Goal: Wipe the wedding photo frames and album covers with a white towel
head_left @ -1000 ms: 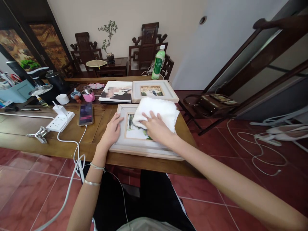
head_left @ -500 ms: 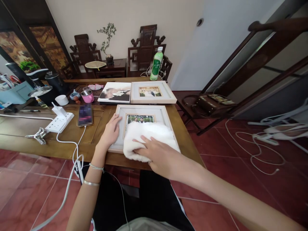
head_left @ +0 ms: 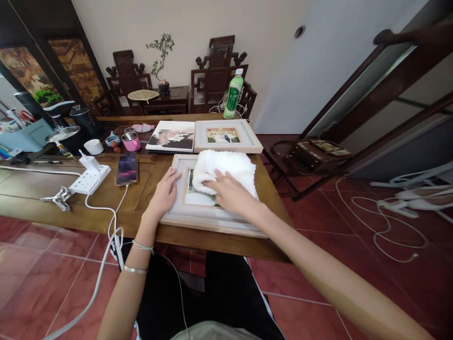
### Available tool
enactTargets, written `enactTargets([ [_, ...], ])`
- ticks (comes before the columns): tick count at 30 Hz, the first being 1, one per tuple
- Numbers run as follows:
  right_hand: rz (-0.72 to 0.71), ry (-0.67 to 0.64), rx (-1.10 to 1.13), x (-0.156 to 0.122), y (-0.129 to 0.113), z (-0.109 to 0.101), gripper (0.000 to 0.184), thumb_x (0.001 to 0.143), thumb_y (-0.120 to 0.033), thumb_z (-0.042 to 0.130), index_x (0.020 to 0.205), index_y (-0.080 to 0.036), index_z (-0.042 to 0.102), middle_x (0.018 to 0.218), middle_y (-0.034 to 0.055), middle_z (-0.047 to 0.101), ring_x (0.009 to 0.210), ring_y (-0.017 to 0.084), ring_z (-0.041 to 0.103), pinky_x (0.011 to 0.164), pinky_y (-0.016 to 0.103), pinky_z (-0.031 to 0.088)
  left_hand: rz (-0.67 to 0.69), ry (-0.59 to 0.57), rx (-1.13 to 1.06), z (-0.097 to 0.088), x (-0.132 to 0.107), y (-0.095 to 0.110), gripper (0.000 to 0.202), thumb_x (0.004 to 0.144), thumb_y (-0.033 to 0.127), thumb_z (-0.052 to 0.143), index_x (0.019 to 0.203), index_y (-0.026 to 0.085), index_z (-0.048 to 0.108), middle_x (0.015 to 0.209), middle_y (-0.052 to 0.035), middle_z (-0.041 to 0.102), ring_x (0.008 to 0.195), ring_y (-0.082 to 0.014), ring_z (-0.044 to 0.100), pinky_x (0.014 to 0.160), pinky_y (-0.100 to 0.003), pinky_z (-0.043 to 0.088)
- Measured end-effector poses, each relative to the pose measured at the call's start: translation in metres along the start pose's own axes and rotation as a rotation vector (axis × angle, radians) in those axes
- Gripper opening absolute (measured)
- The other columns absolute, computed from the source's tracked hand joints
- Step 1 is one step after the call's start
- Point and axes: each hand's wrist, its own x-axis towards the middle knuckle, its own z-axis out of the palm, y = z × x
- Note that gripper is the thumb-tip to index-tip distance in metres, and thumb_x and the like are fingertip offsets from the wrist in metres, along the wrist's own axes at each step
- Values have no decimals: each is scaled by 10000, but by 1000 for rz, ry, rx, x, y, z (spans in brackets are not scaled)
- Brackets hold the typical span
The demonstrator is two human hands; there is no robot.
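Observation:
A picture frame (head_left: 212,219) with a light wooden edge and a photo in the middle lies flat near the table's front edge. My left hand (head_left: 165,192) rests on its left side, fingers stretched out along the border. On the frame's upper right part lies a folded white towel (head_left: 230,165). My right hand (head_left: 233,192) presses on this towel, thumb tucked into its fold and fingers over it. The towel covers much of the photo and the frame's upper right corner.
Behind stand a second framed photo (head_left: 222,135), a photo panel (head_left: 170,136) and a green bottle (head_left: 232,94). To the left are a phone (head_left: 126,169), a pink cup (head_left: 130,141), a power strip (head_left: 90,179) and white cables. A dark wooden chair (head_left: 300,156) holding a bag stands right.
My right hand has slid the white towel away from me, from the frame's lower part to its upper right, uncovering the lower photo and border. My left hand stays in place.

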Motion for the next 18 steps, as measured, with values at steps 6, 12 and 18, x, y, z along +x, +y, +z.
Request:
enactTargets([
  [6, -119, -225, 107, -56, -45, -31, 657, 686, 60, 382, 1264, -178, 586, 1378, 138, 510, 1259, 318, 459, 988, 451, 401, 7, -12, 30, -1, 0, -1, 409, 859, 95, 389, 1221, 110, 579, 1408, -155, 486, 1378, -255, 354, 1132, -477, 297],
  [12, -240, -237, 284, -79, -52, -31, 720, 646, 34, 427, 1296, -246, 560, 1452, 71, 444, 1337, 299, 375, 1065, 487, 342, -6, -19, 30, -3, 0, 3, 413, 860, 102, 372, 1217, 78, 579, 1416, -175, 470, 1380, -251, 350, 1141, -461, 284],
  [18, -121, -25, 195, -39, -17, 2, 676, 694, 4, 437, 1329, -206, 531, 1456, 106, 429, 1354, 283, 349, 1097, 473, 298, -7, -14, 25, -2, 0, 1, 408, 854, 109, 388, 1211, 106, 585, 1410, -156, 481, 1376, -254, 358, 1138, -461, 290],
])
